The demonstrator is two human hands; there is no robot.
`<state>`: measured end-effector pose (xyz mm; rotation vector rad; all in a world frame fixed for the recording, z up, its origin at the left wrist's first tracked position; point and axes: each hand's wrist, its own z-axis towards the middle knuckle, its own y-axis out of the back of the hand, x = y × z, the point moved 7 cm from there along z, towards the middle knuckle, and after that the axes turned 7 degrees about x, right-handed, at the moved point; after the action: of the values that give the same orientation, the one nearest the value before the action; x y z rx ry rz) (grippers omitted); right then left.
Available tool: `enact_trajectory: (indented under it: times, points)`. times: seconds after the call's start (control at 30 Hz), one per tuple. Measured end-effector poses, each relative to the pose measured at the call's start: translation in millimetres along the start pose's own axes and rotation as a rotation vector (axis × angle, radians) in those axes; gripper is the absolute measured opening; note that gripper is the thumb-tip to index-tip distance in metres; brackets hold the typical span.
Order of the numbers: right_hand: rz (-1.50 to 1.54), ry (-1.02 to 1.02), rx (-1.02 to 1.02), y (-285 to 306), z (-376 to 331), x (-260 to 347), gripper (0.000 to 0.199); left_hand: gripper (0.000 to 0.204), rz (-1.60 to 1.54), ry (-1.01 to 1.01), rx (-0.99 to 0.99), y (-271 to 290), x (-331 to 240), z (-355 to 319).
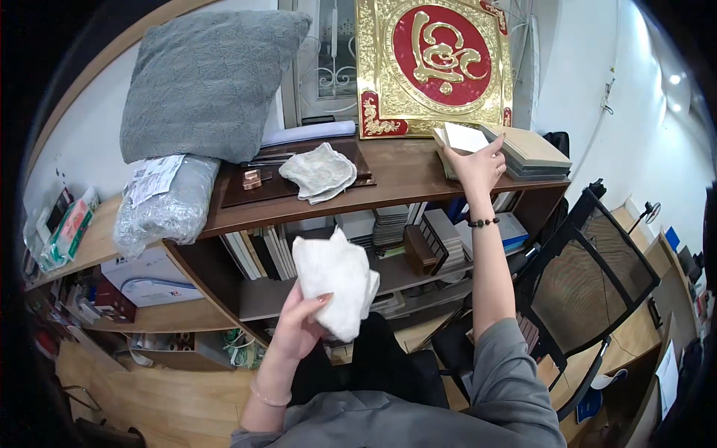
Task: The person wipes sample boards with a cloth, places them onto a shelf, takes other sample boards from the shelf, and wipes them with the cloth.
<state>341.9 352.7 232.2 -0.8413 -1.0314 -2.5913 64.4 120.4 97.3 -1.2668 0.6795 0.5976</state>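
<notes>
My left hand (300, 322) is closed round a folded white cloth (334, 280), held up in front of the shelf unit. The thumb presses on the cloth's near face. My right hand (479, 166) reaches out to the wooden shelf top, its fingers wrapped round a small white-topped block (464, 137), perhaps a stack of paper or a box. Directly right of that hand lies a stack of tan and grey books or boards (532, 149). A second, greyish-white cloth (320, 172) rests crumpled on a dark brown board (239, 196) further left.
A red and gold plaque (435, 67) leans at the back. Left stand a grey cushion (213, 82) and a plastic-wrapped parcel (168, 201). A small copper-coloured item (252, 179) sits near a white roll (310, 133). Books (261, 252) fill the shelf below; a mesh chair (586, 284) stands right.
</notes>
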Motion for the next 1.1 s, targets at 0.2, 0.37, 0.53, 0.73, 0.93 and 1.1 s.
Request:
enact_trajectory:
  times: [0.2,0.37,0.53,0.73,0.93,1.1]
  points:
    - [0.034,-0.039,0.05,4,7,-5,0.115,0.053,0.092,-0.062,0.225,-85,-55,117]
    - [0.431,0.021,0.073,25,35,-21,0.103,0.058,0.231,-0.022,0.067,-95,-45,212]
    - [0.903,0.393,0.227,60,-34,25,0.101,0.078,0.059,-0.136,0.198,-94,-31,146]
    - [0.964,0.706,0.692,65,-218,118,0.114,0.084,-0.267,-0.505,0.117,-32,-46,42]
    - [0.832,0.904,1.154,14,-248,170,0.088,0.087,-0.46,-0.549,0.107,26,-72,-55]
    - [0.284,1.049,0.612,-79,-174,206,0.056,0.091,-0.399,-0.457,0.077,35,-72,-97]
